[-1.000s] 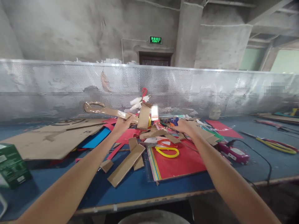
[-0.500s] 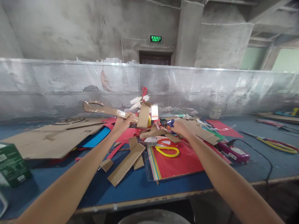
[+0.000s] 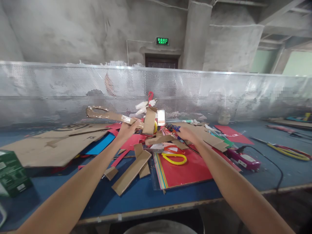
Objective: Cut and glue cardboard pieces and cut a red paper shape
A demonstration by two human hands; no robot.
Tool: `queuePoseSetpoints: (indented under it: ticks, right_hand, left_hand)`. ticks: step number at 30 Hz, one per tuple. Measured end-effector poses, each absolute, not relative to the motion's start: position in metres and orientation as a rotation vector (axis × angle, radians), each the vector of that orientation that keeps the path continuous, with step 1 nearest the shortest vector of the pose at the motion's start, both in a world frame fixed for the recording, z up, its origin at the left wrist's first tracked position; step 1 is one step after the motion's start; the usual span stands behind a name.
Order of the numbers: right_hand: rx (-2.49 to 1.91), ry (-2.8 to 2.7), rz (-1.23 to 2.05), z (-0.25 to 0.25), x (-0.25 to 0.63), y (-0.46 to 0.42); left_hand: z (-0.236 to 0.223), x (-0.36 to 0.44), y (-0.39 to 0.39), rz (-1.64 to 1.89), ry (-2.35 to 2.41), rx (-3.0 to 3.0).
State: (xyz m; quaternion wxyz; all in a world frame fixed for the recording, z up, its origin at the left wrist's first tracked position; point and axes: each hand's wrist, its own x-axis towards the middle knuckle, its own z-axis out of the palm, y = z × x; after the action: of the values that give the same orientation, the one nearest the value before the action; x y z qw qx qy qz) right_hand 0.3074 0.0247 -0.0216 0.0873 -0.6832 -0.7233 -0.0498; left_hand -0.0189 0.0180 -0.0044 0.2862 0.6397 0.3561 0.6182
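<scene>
My left hand [image 3: 129,129] is closed around the shaft of a cardboard hammer [image 3: 109,114]. Shiny tape covers the shaft, which ends in an open loop on the left. Its box-like head [image 3: 149,121] stands just right of my fingers. My right hand [image 3: 187,132] grips a small dark-blue tool [image 3: 175,129] that looks like a glue gun, with a black cord trailing beneath the wrist. My fingers and the clutter hide much of it. Below, between the hands, lie scissors with red and yellow handles [image 3: 174,158] and loose cardboard strips [image 3: 133,172].
Red paper sheets [image 3: 187,172] lie at the front middle. A large cardboard sheet [image 3: 53,143] and a green box [image 3: 14,174] are at left. To the right are a purple corded device [image 3: 245,160] and yellow-and-red-handled scissors [image 3: 287,151]. A perforated metal screen [image 3: 182,91] stands behind.
The blue tool in my right hand has shifted slightly left and down, and its tip has turned. My left hand and the cardboard hammer have hardly moved.
</scene>
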Motion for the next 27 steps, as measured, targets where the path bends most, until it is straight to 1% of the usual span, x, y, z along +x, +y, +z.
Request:
queuePoseSetpoints:
  ticks: [7, 13, 16, 19, 21, 27]
  right_hand:
    - [-2.006, -2.19, -0.143, -0.036, 0.293, 0.034]
    - [-1.896, -2.17, -0.195, -0.031, 0.301, 0.034]
    - [-1.709, -2.22, -0.211, -0.026, 0.296, 0.027]
    - [-1.318, -2.407, -0.186, -0.026, 0.281, 0.017]
    - [-1.133, -2.516, -0.19, -0.029, 0.27, 0.013]
    - [-1.05, -2.523, -0.111, -0.033, 0.256, 0.012]
  left_hand:
    - [-0.009, -0.024, 0.023, 1.626, 0.977, 1.76]
    - [-0.01, -0.025, 0.026, 1.632, 0.987, 1.793]
    - [-0.01, -0.025, 0.028, 1.632, 0.982, 1.809]
    - [-0.013, -0.027, 0.031, 1.636, 1.006, 1.853]
    - [-0.014, -0.028, 0.033, 1.645, 1.027, 1.861]
    - [-0.012, -0.026, 0.029, 1.636, 1.022, 1.825]
